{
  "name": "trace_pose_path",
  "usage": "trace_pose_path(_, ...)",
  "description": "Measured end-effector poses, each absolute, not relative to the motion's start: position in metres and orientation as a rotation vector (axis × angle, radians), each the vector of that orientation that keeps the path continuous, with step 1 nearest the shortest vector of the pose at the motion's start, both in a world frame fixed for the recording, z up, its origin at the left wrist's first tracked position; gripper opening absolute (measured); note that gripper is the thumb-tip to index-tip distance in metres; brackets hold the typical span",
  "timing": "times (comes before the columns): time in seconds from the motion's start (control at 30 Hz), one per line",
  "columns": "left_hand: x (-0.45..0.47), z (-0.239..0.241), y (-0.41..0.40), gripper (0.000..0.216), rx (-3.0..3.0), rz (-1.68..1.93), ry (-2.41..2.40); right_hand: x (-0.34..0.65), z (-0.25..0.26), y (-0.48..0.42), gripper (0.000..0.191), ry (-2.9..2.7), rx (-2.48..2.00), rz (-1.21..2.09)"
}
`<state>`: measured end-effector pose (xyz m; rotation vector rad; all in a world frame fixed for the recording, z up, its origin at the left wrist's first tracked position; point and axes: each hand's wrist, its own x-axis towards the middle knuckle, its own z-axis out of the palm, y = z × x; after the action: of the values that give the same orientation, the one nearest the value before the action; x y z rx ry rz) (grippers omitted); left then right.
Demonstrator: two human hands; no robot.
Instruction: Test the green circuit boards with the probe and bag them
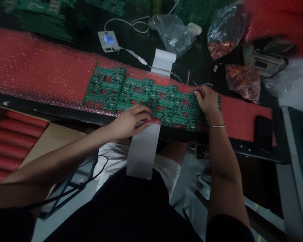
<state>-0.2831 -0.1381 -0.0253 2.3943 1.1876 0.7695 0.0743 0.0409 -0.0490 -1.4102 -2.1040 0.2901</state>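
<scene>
Several green circuit board panels [151,97] lie side by side on a long sheet of red bubble wrap [40,70]. My left hand [133,119] rests at the near edge of the boards, fingers curled down onto a white label strip [143,148] that hangs over the bench edge. My right hand [207,99] lies on the rightmost board, fingers bent and pinching something small I cannot make out, beside a thin dark wire [203,85].
A small white device with a blue screen [108,41] and its cable sit behind the wrap. Plastic bags of reddish parts [223,37] and a grey machine [264,60] stand at the back right. A cardboard box with red bubble-wrap rolls [12,137] is at the lower left. Stacked green boards [37,13] are at the back left.
</scene>
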Motion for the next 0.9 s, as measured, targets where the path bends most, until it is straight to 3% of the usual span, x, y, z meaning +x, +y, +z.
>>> trace_pose_path(0.33,-0.293,-0.057,-0.194,0.034,2.421,0.799,1.244,0.069,-0.048,0.041,0.036,-2.17,-1.489,0.257)
trace_pose_path(0.77,-0.275,-0.099,-0.234,0.072,2.609,0.72,1.253,0.07,-0.056,0.04,0.028,-2.13,-1.518,0.197)
trace_pose_path(0.9,-0.282,-0.098,-0.236,0.064,2.539,0.749,1.264,0.066,-0.051,0.036,0.019,-2.108,-1.531,0.176)
